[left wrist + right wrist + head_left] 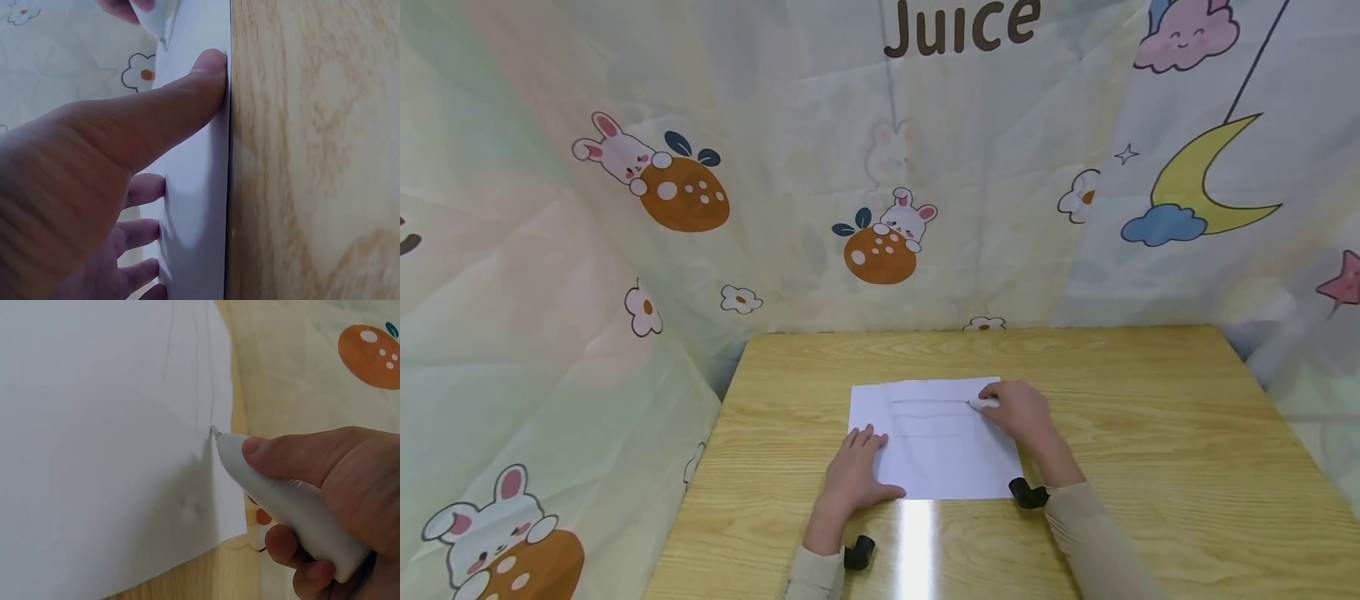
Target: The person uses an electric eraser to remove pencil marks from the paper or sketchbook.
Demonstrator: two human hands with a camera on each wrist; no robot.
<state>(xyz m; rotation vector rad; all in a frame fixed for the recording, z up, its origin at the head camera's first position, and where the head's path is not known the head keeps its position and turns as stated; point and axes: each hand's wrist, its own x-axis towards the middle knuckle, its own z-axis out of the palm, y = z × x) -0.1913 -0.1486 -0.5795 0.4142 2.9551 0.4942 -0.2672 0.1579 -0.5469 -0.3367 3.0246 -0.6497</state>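
Sensibly, a spread left hand (852, 473) is bracing paper (955, 467) for neatness; on it, the right hand (1025, 410) is pinching a white tool (306, 515).

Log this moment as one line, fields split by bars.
left hand: rests on paper | right hand: grips white pen, tip at right end of farthest line | paper: on table
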